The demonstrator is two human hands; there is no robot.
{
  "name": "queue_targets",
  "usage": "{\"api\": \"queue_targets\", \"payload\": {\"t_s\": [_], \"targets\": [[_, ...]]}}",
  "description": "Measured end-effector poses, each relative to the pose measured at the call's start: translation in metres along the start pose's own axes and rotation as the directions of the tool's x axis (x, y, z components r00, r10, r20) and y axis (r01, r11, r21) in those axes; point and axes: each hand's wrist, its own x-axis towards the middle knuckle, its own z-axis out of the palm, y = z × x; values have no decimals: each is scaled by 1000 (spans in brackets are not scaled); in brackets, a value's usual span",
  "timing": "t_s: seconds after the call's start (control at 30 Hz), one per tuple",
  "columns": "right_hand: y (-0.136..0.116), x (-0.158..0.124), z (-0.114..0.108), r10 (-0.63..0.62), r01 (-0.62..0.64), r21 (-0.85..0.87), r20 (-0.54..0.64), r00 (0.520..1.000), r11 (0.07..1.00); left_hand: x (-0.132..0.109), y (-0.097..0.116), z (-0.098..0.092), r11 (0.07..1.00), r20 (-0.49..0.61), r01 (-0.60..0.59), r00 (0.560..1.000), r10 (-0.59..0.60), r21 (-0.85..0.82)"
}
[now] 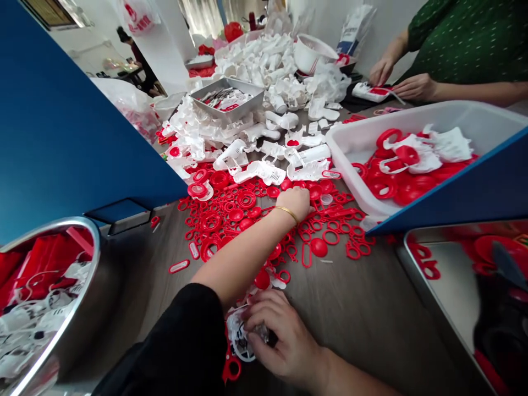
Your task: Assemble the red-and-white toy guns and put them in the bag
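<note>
My left arm, in a black sleeve with a gold bangle at the wrist, stretches over the table. At its end my left hand (295,203) is curled down among small red plastic parts (246,199), rings and domes. Its fingertips are hidden, so anything pinched there cannot be made out. Close to me, my right hand (284,335) has its fingers bent around a white plastic housing (243,338) with a round end and dark bits inside. Red finger-loop pieces (233,368) lie beside and under that housing.
White plastic shells (256,60) are heaped behind, with a metal tray (226,99) on them. A translucent bin (342,159) and steel tray (449,297) are at right; a steel basin (93,236) is at left. Blue panels (82,121) flank the table. Another person's hands (412,88) work at far right.
</note>
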Motion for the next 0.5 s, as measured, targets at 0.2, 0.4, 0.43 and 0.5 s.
{"api": "queue_targets", "payload": {"t_s": [0.2, 0.4, 0.43, 0.5], "targets": [[-8, -1, -2, -51, 48, 51, 47, 998, 998, -43, -31, -1, 996, -61, 20, 998, -25, -85], [-6, -4, -1, 37, -23, 177, -76, 996, 984, -211, -49, -4, 623, -279, 2, 893, -354, -782], [-7, -3, 0, 55, -35, 199, -93, 994, 979, -238, -43, 2, 373, -184, -2, 872, -454, -928], [-11, 1, 5, 36, -19, 213, -76, 996, 977, -283, -28, 14, -104, 43, -11, 866, -498, -995]]}}
